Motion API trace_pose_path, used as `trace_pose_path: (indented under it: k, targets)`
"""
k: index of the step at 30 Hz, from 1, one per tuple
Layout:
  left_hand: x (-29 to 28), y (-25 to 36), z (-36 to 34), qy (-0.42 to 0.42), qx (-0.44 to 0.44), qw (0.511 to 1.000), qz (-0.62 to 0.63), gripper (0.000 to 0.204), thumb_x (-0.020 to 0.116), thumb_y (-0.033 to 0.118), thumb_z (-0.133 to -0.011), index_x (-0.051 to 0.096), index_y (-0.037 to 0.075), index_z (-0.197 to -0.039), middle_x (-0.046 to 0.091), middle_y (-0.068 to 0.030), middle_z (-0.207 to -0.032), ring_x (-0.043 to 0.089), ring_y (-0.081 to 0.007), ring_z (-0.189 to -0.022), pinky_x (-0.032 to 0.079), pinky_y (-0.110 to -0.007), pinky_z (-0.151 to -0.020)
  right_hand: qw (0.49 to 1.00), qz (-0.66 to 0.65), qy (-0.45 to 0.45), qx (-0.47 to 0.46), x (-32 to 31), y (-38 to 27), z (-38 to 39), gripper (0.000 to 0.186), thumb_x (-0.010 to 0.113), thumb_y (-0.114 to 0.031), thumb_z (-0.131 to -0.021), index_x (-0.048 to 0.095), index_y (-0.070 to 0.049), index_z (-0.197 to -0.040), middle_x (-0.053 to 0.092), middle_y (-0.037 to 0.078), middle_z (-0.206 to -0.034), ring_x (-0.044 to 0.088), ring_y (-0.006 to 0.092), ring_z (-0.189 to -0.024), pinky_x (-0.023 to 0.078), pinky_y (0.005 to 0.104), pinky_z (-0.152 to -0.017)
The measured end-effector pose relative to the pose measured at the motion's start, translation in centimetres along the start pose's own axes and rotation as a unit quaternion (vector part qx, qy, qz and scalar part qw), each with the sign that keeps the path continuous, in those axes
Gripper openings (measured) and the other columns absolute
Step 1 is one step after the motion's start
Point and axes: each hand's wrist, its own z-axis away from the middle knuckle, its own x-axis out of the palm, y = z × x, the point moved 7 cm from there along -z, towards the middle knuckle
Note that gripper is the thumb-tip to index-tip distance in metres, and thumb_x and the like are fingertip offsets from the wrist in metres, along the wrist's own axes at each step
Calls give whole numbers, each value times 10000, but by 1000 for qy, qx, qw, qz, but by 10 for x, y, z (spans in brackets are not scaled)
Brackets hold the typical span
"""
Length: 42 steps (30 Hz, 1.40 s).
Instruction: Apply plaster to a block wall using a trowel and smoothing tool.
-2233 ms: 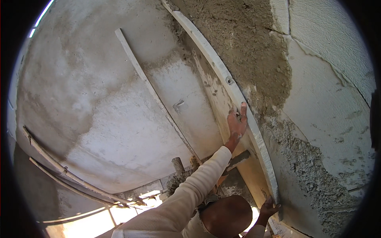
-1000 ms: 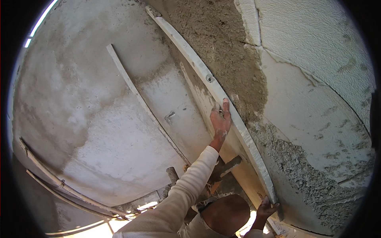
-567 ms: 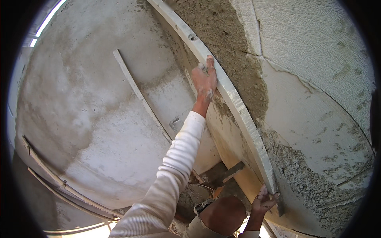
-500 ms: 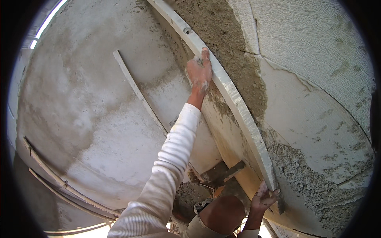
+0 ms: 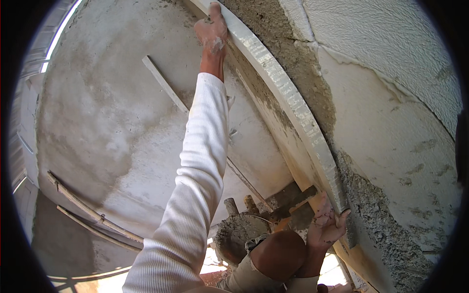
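Note:
A long pale straightedge bar (image 5: pixel 293 100), smeared with mortar, lies along the wall's edge and looks bowed in this view. Near its upper end my left hand (image 5: pixel 212 31) is closed on it, thumb over the outer face. My right hand (image 5: pixel 326 228) grips the lower end, with the thumb at the tip and part of the fingers hidden. Rough wet mortar (image 5: pixel 312 93) borders the bar's right side. Farther right is a smoother pale plaster area (image 5: pixel 376 127).
Below my left arm stands a mortar-caked container (image 5: pixel 239 234) beside dark boards (image 5: pixel 293 198). My bent knee (image 5: pixel 279 255) is close to my right hand. A thin strip (image 5: pixel 165 83) and wooden poles (image 5: pixel 78 198) lie to the left, by a grey plastered surface (image 5: pixel 97 112).
The bar has slid upward along the wall, and my left hand has gone up and left with it. My right hand has risen slightly at the lower end. The whole view has shifted a little.

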Motion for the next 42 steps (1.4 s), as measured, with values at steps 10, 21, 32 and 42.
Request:
trace_pose_path:
  k: [10, 21, 32, 42]
  targets:
    - [-9, -109, 262, -25, -55, 991, -115, 554, 583, 404, -1080, 691, -139, -1058, 737, -228, -897, 641, -220, -840, 521, -409, -812, 974, 90, 111, -175, -221, -139, -3, 768, 636, -620, -950, 560, 64, -1290, 603, 103, -926, 524, 162, -720, 360, 267, -605]
    - [-16, -123, 293, -73, -71, 989, -108, 522, 604, 389, -1080, 711, -121, -1060, 723, -94, -922, 592, -136, -868, 514, -335, -786, 983, 59, 137, -106, -153, -54, -18, 814, 638, -498, -1011, 378, 101, -1496, 469, 272, -1534, 515, 385, -1394, 490, 497, -1115]
    - [-5, -150, 194, 1, -160, 972, -174, 802, 607, 558, -998, 662, -242, -1029, 739, -302, -1010, 662, -312, -902, 526, -461, -847, 971, 106, 139, -160, -134, -59, -29, 700, 591, -439, -1053, 402, 81, -1482, 515, 262, -1484, 557, 395, -1351, 481, 517, -1171]
    - [3, -204, 327, -3, -148, 949, -277, 677, 391, 493, -1100, 701, -65, -875, 689, -330, -819, 652, -519, -825, 490, -549, -760, 977, 135, 86, -142, -240, -134, -29, 812, 582, -459, -985, 325, 89, -1525, 470, 225, -1494, 491, 370, -1378, 418, 461, -1184]
